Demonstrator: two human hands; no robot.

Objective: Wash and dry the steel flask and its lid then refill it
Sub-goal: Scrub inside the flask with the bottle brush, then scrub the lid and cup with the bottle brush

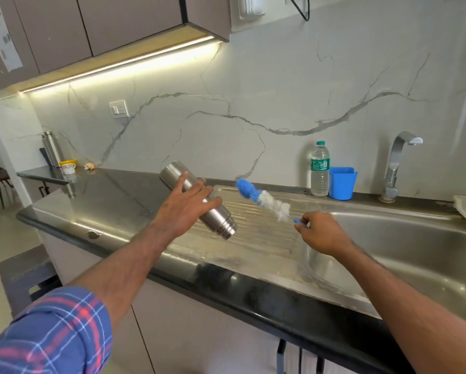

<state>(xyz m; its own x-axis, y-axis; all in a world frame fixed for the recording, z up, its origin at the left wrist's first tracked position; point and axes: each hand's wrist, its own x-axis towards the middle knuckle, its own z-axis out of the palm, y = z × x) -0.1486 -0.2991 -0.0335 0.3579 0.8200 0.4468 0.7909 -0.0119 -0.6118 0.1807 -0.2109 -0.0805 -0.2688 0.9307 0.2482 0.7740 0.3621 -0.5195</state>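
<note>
Nearest us, the plaid sleeve [51,336] leads up to our left hand [184,209], fingers wrapped around the flask [221,222], held tilted, mouth down, above the ribbed drainboard [261,238]. Our right hand [322,233] pinches the brush [264,199] by its handle, bristles beside the flask, not inside. Best to line the bristles up with the mouth before pushing in. Water bottle [319,171], blue cup [342,183] and tap [396,166] stand behind, clear of us. No lid seen.
</note>
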